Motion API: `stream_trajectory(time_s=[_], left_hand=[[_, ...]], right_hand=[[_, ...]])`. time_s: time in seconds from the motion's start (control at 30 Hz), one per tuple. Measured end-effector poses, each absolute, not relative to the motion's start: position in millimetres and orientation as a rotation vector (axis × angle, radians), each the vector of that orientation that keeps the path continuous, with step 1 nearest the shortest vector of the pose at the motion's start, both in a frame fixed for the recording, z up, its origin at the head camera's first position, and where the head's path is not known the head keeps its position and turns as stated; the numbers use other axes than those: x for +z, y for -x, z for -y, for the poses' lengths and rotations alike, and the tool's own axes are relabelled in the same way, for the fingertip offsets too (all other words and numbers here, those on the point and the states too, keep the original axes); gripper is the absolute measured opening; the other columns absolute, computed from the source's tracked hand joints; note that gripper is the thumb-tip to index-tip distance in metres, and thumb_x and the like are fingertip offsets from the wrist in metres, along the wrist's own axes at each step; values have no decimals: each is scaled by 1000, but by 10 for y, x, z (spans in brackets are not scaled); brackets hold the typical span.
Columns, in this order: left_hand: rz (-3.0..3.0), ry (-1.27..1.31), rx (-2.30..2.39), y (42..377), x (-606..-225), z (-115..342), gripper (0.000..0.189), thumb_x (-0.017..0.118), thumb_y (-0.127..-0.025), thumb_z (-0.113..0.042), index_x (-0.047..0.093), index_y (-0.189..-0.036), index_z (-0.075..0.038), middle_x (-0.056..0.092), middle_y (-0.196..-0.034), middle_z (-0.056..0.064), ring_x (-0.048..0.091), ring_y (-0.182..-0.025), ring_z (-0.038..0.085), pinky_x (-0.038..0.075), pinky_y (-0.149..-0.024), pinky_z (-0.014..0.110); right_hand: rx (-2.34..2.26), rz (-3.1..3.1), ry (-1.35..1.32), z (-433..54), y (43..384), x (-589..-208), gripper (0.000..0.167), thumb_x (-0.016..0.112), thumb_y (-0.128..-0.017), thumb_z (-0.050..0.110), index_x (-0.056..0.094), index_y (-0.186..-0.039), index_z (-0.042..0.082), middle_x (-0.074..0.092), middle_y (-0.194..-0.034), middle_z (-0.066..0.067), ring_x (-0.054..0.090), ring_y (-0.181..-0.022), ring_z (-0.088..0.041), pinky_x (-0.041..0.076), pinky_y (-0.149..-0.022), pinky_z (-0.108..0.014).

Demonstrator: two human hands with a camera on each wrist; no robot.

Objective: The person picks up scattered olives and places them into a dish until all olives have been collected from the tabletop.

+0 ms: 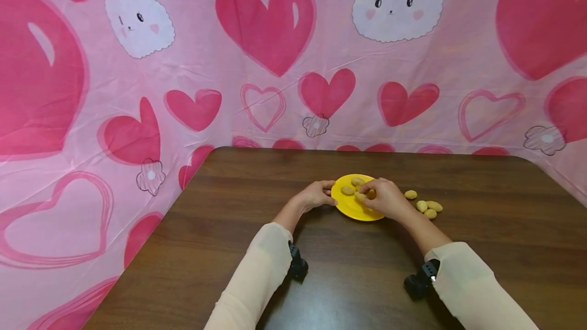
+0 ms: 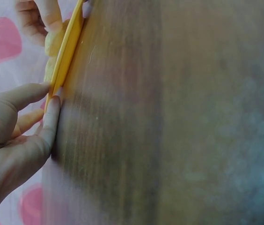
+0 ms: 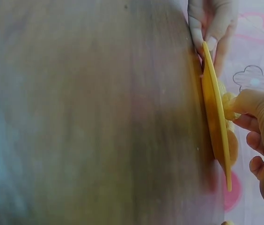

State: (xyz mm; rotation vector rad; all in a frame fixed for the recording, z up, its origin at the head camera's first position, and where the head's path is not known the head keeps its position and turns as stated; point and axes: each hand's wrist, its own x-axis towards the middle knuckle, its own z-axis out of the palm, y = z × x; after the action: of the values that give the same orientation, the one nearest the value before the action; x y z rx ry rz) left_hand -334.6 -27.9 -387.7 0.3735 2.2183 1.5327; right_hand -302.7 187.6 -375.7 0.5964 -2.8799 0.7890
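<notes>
On the table stands a yellow plate (image 1: 355, 212) with several small potatoes (image 1: 347, 190) lying on it. My left hand (image 1: 314, 195) pinches the plate's left rim between thumb and fingers, which the left wrist view shows from the side. From the right, my right hand (image 1: 389, 198) reaches over the plate and pinches one small potato (image 3: 228, 105) between thumb and fingertip, low over the plate. Whether that potato touches the plate is hard to tell. Another potato (image 3: 232, 147) lies near it, under the hand, and part of the plate's right side is hidden.
Right of the plate, several loose potatoes (image 1: 433, 206) lie on the brown wooden table (image 1: 348, 269), with one (image 1: 410, 194) a little apart. Behind the table's far edge hangs a pink cloth (image 1: 330, 55) printed with hearts and rabbits.
</notes>
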Motion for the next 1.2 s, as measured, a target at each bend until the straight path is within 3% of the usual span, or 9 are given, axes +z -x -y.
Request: stream_trajectory(time_s=[0.37, 0.67, 1.2], left_hand=[[-2191, -390, 1550, 3315, -3843, 279, 66, 65, -79, 10, 37, -139, 3, 52, -126, 16, 54, -102, 21, 49, -85, 29], [-2199, -390, 1548, 3348, -3883, 269, 66, 65, -79, 10, 37, -138, 3, 51, -127, 16, 54, -104, 21, 48, -85, 29], [-2207, -384, 1533, 3362, -3892, 280, 66, 66, -79, 9, 37, -139, 2, 52, -126, 15, 54, -101, 19, 49, -85, 28]], right_hand=[[797, 2932, -584, -1783, 3059, -3773, 18, 73, -79, 12, 71, -96, 7, 64, -106, -11, 52, -88, -25, 47, -85, -44], [779, 2952, -569, -1727, 3121, -3788, 21, 73, -78, 12, 72, -99, 7, 58, -121, -15, 52, -104, -34, 39, -95, -50], [768, 2975, -549, -1709, 3137, -3784, 23, 72, -80, 11, 71, -103, 7, 56, -125, -14, 48, -112, -35, 33, -99, -52]])
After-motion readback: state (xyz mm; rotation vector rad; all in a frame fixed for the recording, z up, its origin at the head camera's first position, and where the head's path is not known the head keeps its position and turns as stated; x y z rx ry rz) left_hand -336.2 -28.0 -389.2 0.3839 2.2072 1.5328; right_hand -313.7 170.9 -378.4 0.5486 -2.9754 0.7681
